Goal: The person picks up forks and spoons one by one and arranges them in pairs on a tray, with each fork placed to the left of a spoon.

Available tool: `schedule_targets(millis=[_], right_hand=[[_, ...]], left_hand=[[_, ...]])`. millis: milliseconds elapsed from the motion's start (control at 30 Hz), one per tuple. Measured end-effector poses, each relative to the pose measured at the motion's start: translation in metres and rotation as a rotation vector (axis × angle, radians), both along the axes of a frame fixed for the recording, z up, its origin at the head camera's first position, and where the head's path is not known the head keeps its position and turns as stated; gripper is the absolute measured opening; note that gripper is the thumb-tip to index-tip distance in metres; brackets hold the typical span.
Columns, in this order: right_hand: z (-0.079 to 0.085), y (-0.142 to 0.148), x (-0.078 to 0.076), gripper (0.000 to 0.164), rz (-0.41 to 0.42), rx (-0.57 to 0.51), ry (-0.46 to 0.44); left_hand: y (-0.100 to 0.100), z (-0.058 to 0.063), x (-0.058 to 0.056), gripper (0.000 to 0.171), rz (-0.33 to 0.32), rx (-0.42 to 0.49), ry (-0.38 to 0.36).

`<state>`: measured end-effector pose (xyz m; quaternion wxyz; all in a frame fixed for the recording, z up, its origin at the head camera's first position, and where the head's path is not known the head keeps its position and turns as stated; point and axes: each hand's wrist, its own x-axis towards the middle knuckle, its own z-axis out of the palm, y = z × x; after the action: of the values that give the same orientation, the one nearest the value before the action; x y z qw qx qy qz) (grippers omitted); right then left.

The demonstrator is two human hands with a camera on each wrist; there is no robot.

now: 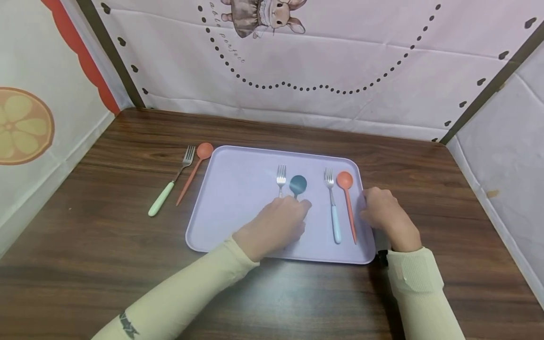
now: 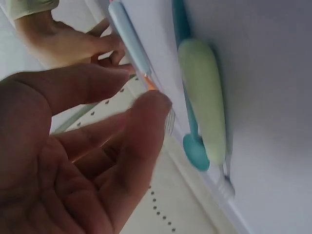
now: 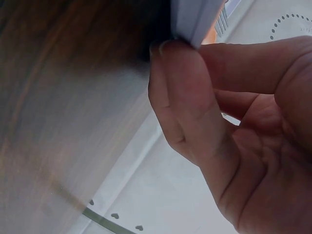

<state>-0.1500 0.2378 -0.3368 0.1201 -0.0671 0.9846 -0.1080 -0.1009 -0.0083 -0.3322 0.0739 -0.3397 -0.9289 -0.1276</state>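
Note:
A lilac tray (image 1: 238, 198) lies on the wooden table. My left hand (image 1: 274, 224) hovers over its middle, thumb and fingers loosely bent and apart, holding nothing. Close by in the left wrist view lie a teal spoon (image 2: 196, 152) and a fork with a light green handle (image 2: 204, 92), side by side on the tray. In the head view that hand hides their handles. To their right on the tray are a fork with a light blue handle (image 1: 335, 224) and an orange spoon (image 1: 345, 180). My right hand (image 1: 388, 217) pinches the tray's right rim (image 3: 192, 22) between thumb and fingers.
Left of the tray, another green-handled fork (image 1: 161, 199) and another orange spoon (image 1: 205, 151) lie on the brown wooden table (image 1: 127, 264). A printed cloth (image 1: 340, 47) hangs behind the table, with more cloth along both sides.

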Motion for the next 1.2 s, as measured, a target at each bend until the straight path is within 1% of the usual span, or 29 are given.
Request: schedule_targets(millis=[67,233,367,500,600,700,800,967,1200], right_hand=[[-0.001,0.0,0.001,0.015,-0.001,-0.002,0.001],[-0.002,0.0,0.001,0.022,-0.024,-0.006,-0.02],[-0.002,0.001,0.0,0.02,-0.013,-0.003,-0.008],[-0.002,0.001,0.0,0.019,-0.003,-0.003,0.0],[-0.002,0.0,0.0,0.021,-0.01,0.0,-0.009],[-0.001,0.0,0.001,0.023,-0.014,0.0,-0.012],[-0.001,0.0,0.001,0.022,-0.012,-0.003,-0.008],[-0.002,0.001,0.0,0.019,-0.004,-0.004,0.005],[-0.003,0.002,-0.001,0.02,-0.015,-0.011,-0.007]], left_hand=[[-0.005,0.003,0.0,0.011,-0.029,-0.046,0.007],[-0.019,0.008,-0.001,0.017,-0.06,-0.169,0.034],[-0.023,0.005,-0.001,0.024,-0.093,-0.236,0.01],[-0.022,0.0,0.0,0.025,-0.105,-0.285,-0.008],[-0.021,-0.002,-0.001,0.025,-0.108,-0.302,-0.001],[-0.019,-0.003,-0.001,0.028,-0.101,-0.311,0.021],[-0.016,-0.006,-0.003,0.033,-0.09,-0.309,0.057],[-0.013,-0.008,-0.005,0.034,-0.075,-0.298,0.12],[-0.01,-0.008,-0.007,0.038,-0.063,-0.307,0.152]])
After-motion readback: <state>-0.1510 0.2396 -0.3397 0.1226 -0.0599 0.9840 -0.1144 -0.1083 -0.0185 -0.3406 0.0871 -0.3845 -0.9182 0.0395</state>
